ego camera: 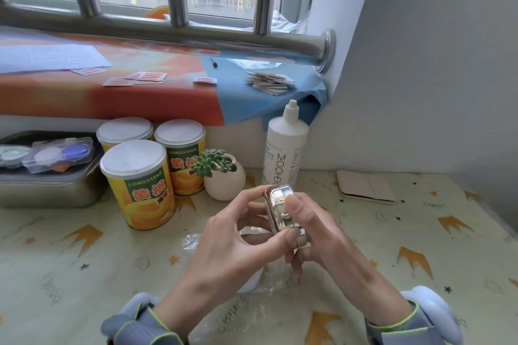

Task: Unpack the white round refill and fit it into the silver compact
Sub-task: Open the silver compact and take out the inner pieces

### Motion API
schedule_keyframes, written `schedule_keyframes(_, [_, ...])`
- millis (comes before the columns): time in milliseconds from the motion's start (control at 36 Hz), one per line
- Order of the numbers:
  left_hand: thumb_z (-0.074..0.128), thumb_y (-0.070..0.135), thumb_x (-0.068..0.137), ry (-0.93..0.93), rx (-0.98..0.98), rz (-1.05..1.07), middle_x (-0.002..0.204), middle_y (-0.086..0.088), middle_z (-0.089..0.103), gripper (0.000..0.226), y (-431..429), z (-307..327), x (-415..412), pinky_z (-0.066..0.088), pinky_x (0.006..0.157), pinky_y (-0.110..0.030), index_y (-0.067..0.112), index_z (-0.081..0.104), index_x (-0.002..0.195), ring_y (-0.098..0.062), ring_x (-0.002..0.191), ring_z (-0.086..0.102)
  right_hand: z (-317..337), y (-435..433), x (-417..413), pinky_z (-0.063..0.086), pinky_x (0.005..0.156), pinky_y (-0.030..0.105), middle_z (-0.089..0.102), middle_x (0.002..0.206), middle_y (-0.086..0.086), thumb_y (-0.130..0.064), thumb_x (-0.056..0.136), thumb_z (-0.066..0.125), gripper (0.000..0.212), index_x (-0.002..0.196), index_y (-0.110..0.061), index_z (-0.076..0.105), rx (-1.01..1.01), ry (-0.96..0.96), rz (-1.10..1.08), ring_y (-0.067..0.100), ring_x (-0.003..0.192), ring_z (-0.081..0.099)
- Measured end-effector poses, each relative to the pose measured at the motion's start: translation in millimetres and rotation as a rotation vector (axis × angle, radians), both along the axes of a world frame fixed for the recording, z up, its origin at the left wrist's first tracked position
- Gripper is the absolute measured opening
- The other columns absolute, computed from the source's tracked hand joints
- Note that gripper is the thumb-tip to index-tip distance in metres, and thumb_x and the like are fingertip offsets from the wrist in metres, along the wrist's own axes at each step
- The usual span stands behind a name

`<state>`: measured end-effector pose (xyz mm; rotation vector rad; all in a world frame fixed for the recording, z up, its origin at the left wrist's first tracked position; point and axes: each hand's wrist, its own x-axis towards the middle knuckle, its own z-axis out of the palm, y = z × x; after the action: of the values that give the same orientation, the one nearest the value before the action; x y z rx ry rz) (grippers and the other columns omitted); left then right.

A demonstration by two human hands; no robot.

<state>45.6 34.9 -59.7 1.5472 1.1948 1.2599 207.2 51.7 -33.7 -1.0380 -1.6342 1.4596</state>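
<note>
The left hand (224,241) reaches up from the lower left, palm turned right, fingers spread and half curled, its fingertips touching the left edge and top corner of the silver compact (286,216). The compact is held above the patterned tabletop (392,246), standing on edge, its long axis running from near the white bottle (284,148) down toward the person, mirrored face turned right. The right hand (316,232) grips it from the right, thumb pressed flat across the shiny face, fingers wrapped beneath. Crinkled clear wrapping (277,280) lies below both hands.
</note>
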Motion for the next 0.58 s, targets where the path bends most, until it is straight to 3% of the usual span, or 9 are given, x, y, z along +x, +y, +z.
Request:
schedule_keyframes(139, [0.071,0.059,0.071,-0.055,-0.061,-0.104,0.104,-0.003,0.073,0.063,0.0,2.8,2.0,0.055,0.091,-0.047,0.05,0.05,0.129,-0.018,0.1,0.071,-3.8,1.0,-0.6,0.049,0.048,0.033,0.068,0.072,-0.006,-0.082,0.072,0.048,0.06,0.103,-0.034,0.065,0.082,-0.046,-0.1,0.014,0.055,0.062])
schedule_keyframes(306, [0.07,0.065,0.07,-0.074,-0.043,-0.089,0.098,-0.002,0.073,0.062,0.2,0.1,4.5,0.055,0.09,-0.051,0.049,0.051,0.127,-0.019,0.096,0.072,-7.6,0.9,-1.1,0.05,0.046,0.032,0.07,0.072,0.001,-0.087,0.072,0.041,0.066,0.103,-0.034,0.066,0.094,-0.067,-0.114,0.014,0.053,0.062])
schedule_keyframes(472, [0.08,0.045,0.072,-0.091,-0.045,-0.153,0.117,0.003,0.069,0.069,3.1,0.9,-2.2,0.06,0.085,-0.037,0.046,0.048,0.133,-0.017,0.112,0.066,-2.7,4.7,0.9,0.053,0.052,0.039,0.069,0.093,0.006,-0.06,0.076,0.058,0.05,0.116,-0.031,0.063,0.093,0.042,-0.061,0.015,0.066,0.067])
schedule_keyframes(583, [0.072,0.046,0.08,-0.274,-0.163,-0.287,0.138,-0.002,0.058,0.064,3.9,9.3,-6.9,0.056,0.091,-0.051,0.04,0.047,0.138,-0.025,0.118,0.064,-0.4,5.4,6.8,0.061,0.077,0.037,0.07,0.113,0.001,-0.036,0.073,0.069,0.055,0.127,-0.033,0.056,0.219,0.085,-0.032,0.023,0.099,0.072])
